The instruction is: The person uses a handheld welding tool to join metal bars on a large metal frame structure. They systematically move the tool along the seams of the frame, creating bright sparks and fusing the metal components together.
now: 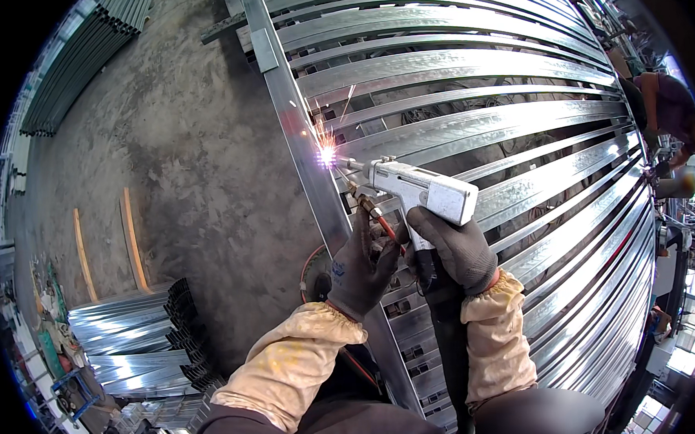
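My right hand (463, 246), in a dark grey work glove, is closed round the grip of a white handheld welding gun (432, 190). The gun's metal nozzle points left, where a bright spark (326, 155) glows on the long steel rail (291, 122). Beneath the gun body, a brass fitting (369, 208) leads into a red hose (387, 229). My left hand (358, 267), gloved alike, has its fingers curled at that fitting and hose. Steel slats (468, 124) run off to the right from the rail. A thick black cable (448, 345) hangs down from the grip.
Bundled steel profiles (130, 338) lie on the concrete floor (203, 162) at lower left, near two wooden strips (134, 240). More tubes (88, 62) are stacked at far left. Another person (668, 110) is at the right edge. A hose (307, 270) loops beside the rail.
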{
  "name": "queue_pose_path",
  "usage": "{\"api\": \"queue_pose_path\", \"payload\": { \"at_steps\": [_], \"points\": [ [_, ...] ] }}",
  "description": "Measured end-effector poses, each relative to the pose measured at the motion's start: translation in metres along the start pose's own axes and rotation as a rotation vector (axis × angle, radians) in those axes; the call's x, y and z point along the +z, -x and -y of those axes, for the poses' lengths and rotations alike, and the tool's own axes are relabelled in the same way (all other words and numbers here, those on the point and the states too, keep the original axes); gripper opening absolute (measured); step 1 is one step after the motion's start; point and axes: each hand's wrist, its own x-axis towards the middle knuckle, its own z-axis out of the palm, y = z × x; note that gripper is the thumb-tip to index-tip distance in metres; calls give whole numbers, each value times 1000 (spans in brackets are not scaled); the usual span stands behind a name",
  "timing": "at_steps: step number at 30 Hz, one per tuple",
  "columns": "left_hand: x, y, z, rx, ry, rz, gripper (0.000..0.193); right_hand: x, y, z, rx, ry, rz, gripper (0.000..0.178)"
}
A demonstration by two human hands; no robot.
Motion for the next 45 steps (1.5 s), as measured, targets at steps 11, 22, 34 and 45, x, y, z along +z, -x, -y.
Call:
{"api": "queue_pose_path", "payload": {
  "at_steps": [11,22,34,45],
  "points": [
    [-2,0,-7,-34,31,20,79,1,0,0,-1,-14,10,17],
    [1,5,-2,21,-10,-30,67,1,1,-9,-118,29,9,21],
    [0,6,0,45,0,-19,66,2,1,-16,-296,116,-52,25],
    [0,9,8,5,10,28,79,2,3,-13,-163,-9,21,26]
  ]
}}
